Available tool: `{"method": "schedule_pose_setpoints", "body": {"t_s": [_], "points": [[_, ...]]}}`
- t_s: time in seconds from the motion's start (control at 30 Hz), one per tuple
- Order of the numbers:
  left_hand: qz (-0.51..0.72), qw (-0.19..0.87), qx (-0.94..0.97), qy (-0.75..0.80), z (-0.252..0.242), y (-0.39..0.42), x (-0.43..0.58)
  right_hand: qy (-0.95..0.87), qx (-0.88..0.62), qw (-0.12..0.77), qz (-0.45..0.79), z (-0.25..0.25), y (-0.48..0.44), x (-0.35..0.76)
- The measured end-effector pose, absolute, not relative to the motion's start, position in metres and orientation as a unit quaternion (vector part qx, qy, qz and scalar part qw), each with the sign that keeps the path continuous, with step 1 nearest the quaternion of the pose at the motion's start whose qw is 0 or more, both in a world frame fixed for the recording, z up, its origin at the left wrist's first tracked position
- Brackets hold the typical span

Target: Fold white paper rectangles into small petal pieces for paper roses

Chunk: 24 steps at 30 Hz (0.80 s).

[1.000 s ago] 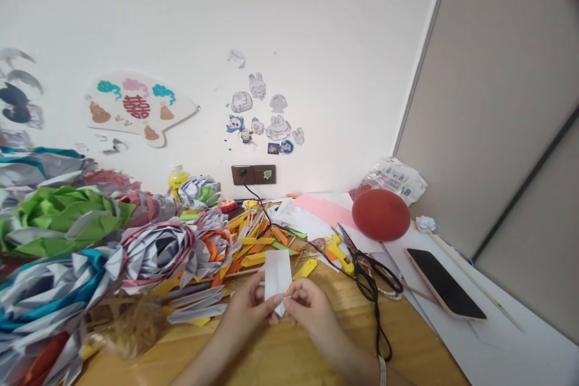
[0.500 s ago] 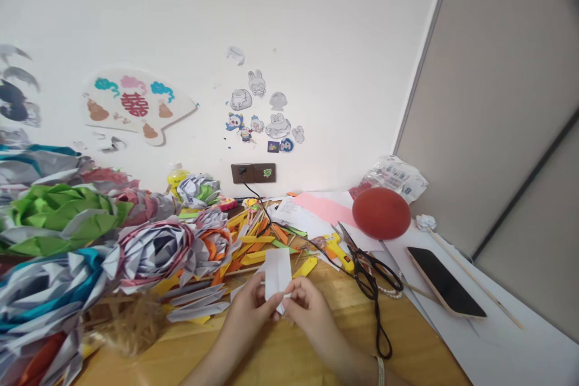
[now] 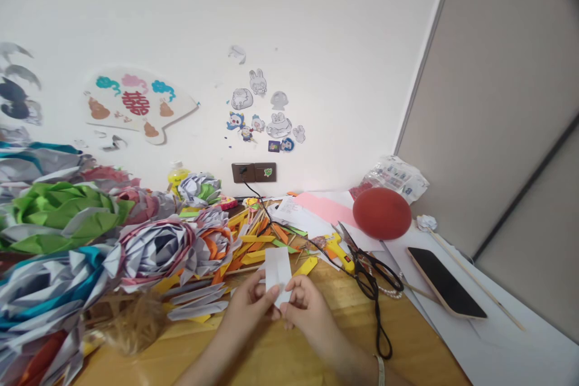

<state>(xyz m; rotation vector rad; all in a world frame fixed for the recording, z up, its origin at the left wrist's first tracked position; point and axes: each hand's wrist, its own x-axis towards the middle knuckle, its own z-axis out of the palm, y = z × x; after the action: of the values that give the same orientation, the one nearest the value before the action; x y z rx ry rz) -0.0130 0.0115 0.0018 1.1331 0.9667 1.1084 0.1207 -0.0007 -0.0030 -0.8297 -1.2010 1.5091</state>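
Note:
A small creased strip of white paper [image 3: 277, 264] stands between my hands above the wooden table. My left hand [image 3: 253, 303] is closed on its left side, with the thumb pressed on the front of the paper. My right hand [image 3: 305, 304] pinches the lower right corner between thumb and fingers. Some fingertips are hidden behind the paper. Just left of my left hand lie folded white paper strips [image 3: 199, 301], and behind the paper is a pile of folded yellow and orange strips [image 3: 253, 247].
Large paper flowers [image 3: 154, 250] crowd the left side. To the right lie black-handled scissors [image 3: 366, 271], a yellow glue gun [image 3: 337, 250], a red balloon-like oval [image 3: 382, 213] and a phone [image 3: 446, 282]. A black cord [image 3: 312, 241] runs from the wall socket [image 3: 253, 172].
My left thumb has slid slightly up the paper. My right fingers have shifted a little at its lower corner, and the paper has barely moved.

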Motion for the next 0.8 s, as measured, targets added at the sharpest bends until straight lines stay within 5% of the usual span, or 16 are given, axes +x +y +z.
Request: {"method": "schedule_pose_setpoints", "body": {"t_s": [0.8], "points": [[0.46, 0.601, 0.501, 0.42, 0.02, 0.008, -0.013, -0.482, -0.362, 0.519, 0.606, -0.001, 0.001, 0.122]]}}
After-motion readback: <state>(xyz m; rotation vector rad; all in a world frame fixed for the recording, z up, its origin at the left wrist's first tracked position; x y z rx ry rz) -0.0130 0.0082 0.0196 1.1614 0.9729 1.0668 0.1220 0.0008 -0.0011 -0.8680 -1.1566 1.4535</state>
